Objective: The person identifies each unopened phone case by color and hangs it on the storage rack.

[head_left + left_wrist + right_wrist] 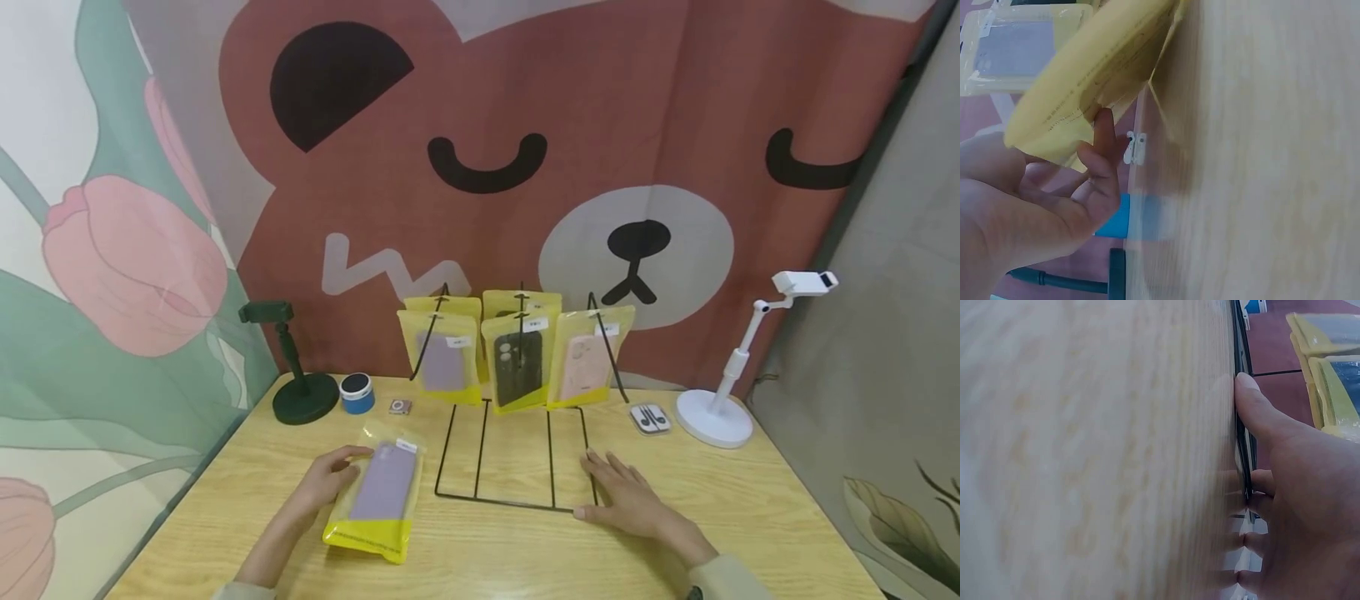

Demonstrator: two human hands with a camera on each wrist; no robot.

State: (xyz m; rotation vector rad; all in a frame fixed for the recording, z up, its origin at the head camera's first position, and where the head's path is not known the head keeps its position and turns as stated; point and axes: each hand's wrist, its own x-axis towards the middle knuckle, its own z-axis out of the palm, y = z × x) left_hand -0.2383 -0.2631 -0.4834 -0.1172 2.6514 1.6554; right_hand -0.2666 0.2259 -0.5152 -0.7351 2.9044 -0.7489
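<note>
My left hand (327,482) pinches the left edge of a yellow and clear package (365,540) with a lilac phone case (385,481) inside. The package leans at a tilt, its printed yellow back showing in the left wrist view, where fingertips (1104,122) reach its underside. My right hand (626,497) rests with spread fingers at the right front corner of a black wire display rack (517,503). In the right wrist view the thumb (1249,384) lies along the rack's base wire. Similar packages hang from the rack's hooks, among them a black case (518,367) and a pink case (585,367).
Behind my left hand stand a dark green stand (305,398), a blue round speaker (357,393) and a small square player (401,407). Boxed earphones (649,419) and a white stand (714,418) are at the back right. A bear-print cloth (495,242) hangs behind the table.
</note>
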